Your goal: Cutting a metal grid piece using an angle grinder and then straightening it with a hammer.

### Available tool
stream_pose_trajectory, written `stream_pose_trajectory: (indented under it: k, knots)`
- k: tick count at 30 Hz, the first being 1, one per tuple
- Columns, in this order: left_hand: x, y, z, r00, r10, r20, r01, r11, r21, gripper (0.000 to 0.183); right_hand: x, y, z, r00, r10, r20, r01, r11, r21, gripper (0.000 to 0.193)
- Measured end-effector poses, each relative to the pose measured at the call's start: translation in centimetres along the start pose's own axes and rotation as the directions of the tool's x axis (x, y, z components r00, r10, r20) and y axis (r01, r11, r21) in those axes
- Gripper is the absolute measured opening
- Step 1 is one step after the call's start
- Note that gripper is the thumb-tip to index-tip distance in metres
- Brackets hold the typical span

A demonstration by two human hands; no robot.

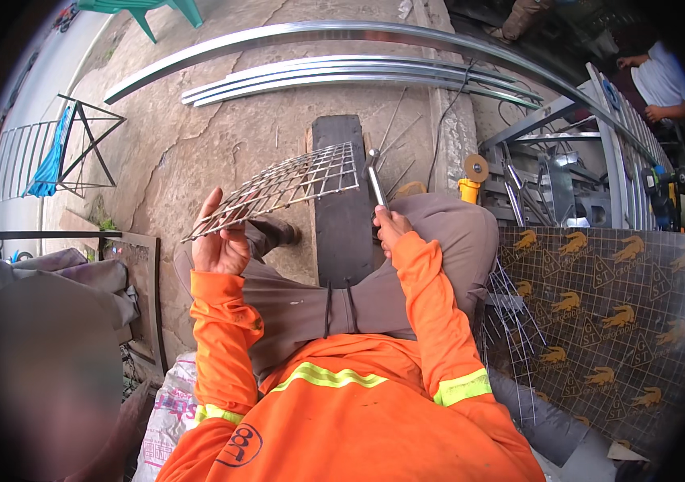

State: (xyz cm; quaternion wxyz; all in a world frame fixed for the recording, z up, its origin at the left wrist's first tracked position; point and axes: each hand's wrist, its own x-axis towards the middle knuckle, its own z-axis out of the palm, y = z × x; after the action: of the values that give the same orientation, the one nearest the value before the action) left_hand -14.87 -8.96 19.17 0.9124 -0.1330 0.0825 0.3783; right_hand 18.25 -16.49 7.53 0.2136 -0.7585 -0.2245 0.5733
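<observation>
My left hand (pixel 223 245) grips the near left edge of a curved wire grid (pixel 282 183), with the fingers partly hidden behind it. The grid is tilted, and its far right end sits over a dark, long block (pixel 344 233) that stretches away between my knees. Whether the grid rests on the block or hovers above it, I cannot tell. My right hand (pixel 391 227) is closed round the lower handle of a metal hammer (pixel 376 183). The hammer's head points up and away, just right of the grid's end.
Long steel bars (pixel 310 76) cross the floor ahead. A metal frame (pixel 615 153), an abrasive disc (pixel 476 167) and power tools (pixel 684 193) stand right, near a person in a white shirt. A patterned board (pixel 607 321) and loose rods (pixel 511 321) lie beside my right leg. Another person is blurred lower left.
</observation>
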Motion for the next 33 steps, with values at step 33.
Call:
stream_pose_trajectory:
  k: [33]
  knots:
    - [1.9,-1.4,1.5,0.931,0.309,-0.193,-0.166,0.831,0.531,0.038,-2.3,-1.8,-0.2,0.996,0.009,0.090,-0.026,0.981,0.190,0.042]
